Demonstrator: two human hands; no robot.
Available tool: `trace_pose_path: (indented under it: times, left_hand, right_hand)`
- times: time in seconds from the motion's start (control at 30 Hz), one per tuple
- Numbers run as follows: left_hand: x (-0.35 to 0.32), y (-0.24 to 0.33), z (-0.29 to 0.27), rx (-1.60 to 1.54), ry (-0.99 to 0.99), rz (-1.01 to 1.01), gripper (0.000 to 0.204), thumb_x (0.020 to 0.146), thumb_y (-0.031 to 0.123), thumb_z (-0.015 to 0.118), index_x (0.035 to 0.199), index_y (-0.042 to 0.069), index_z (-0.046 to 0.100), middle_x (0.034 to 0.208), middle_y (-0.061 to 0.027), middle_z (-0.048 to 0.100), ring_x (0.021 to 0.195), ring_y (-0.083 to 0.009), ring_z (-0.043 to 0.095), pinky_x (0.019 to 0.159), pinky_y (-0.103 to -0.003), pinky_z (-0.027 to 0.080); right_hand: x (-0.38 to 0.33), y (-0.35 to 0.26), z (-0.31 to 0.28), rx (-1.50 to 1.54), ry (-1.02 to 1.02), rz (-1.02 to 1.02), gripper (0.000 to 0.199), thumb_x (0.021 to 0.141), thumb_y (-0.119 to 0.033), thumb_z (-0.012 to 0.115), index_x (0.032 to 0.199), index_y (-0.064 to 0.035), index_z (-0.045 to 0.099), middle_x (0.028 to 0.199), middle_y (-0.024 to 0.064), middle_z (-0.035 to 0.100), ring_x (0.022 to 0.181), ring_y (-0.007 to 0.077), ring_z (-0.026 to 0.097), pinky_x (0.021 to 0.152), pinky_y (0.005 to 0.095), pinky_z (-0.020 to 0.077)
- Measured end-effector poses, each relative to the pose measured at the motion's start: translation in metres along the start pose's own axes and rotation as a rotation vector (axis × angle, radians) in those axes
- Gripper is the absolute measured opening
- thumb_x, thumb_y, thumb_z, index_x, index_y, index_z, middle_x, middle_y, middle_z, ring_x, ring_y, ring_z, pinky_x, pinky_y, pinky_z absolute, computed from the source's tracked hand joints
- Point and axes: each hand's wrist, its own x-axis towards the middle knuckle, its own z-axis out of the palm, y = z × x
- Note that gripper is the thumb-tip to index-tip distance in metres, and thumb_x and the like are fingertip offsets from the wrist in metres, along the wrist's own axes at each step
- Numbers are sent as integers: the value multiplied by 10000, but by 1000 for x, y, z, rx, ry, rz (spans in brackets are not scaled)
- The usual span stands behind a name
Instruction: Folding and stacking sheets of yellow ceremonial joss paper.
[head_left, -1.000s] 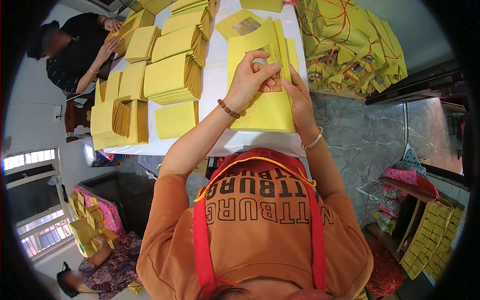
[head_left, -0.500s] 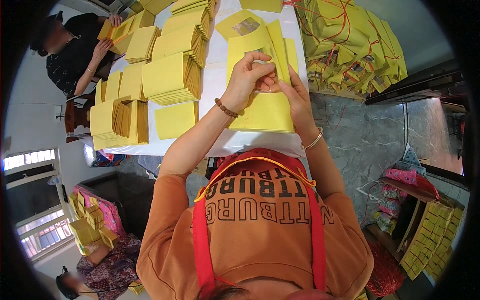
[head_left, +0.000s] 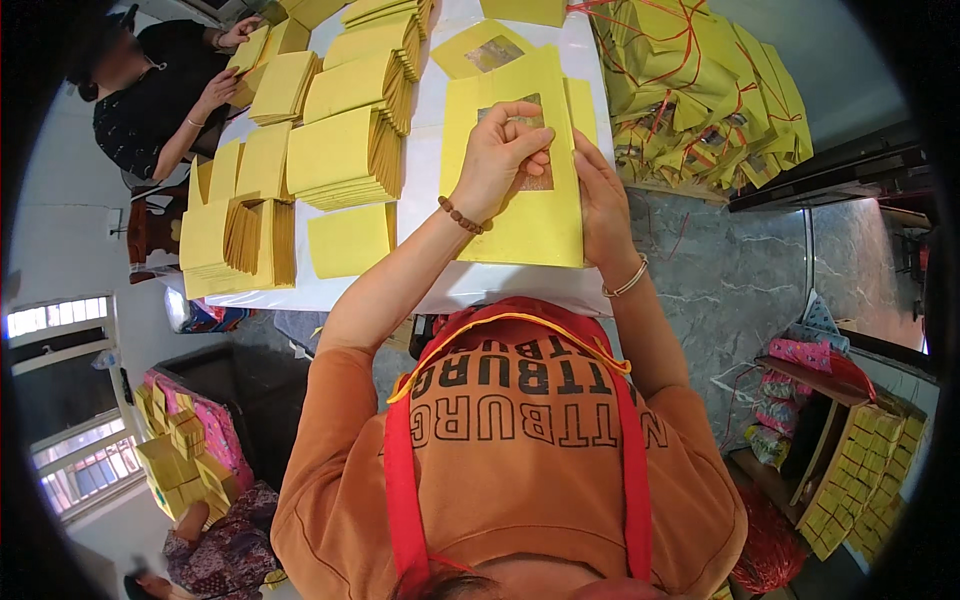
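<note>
A large yellow paper sheet (head_left: 520, 215) with a small foil square in its middle lies on the white table (head_left: 430, 120) right in front of me. My left hand (head_left: 505, 155) rests on the sheet, its fingers curled over the foil square and pinching it. My right hand (head_left: 600, 190) grips the sheet's right edge. More yellow sheets lie under and behind it, one (head_left: 490, 50) showing its own foil square.
Tall stacks of yellow paper (head_left: 350, 150) fill the table's left half. Another person (head_left: 150, 90) at the far left handles a stack. Bundles of yellow packets tied with red string (head_left: 700, 90) sit at the right. Shelves of yellow packs (head_left: 860, 470) stand lower right.
My left hand has shifted slightly up over the foil square, and my fingers have closed tighter on it. The other person's hands have moved along their stack.
</note>
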Motion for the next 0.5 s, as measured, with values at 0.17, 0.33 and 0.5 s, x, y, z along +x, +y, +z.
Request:
trace_pose_path:
  times: [0.17, 0.33, 0.5]
  left_hand:
    - [-4, 2, 1, 226, 27, 63, 279, 760, 54, 631, 1005, -9, 514, 734, -7, 521, 529, -56, 488, 472, -174, 425]
    - [-10, 1, 3, 382, 31, 112, 305, 779, 97, 629, 1053, 13, 524, 789, 9, 504, 582, -37, 481, 467, -168, 395]
    - [-13, 3, 6, 266, 91, 160, 439, 741, 144, 683, 1088, -22, 470, 887, -35, 465, 570, -51, 475, 454, -179, 414]
  right_hand:
    - [3, 4, -4, -50, 12, -39, 310, 906, -92, 421, 1202, 1, 428, 1100, 75, 525, 991, 118, 508, 850, 247, 424]
    - [2, 5, 4, -147, 38, -114, 328, 900, -66, 418, 1219, 6, 403, 1084, 76, 532, 960, 118, 522, 816, 241, 439]
    - [-2, 5, -5, -243, -18, -102, 415, 874, -37, 455, 1276, -27, 354, 1156, 97, 493, 1049, 128, 475, 896, 246, 382]
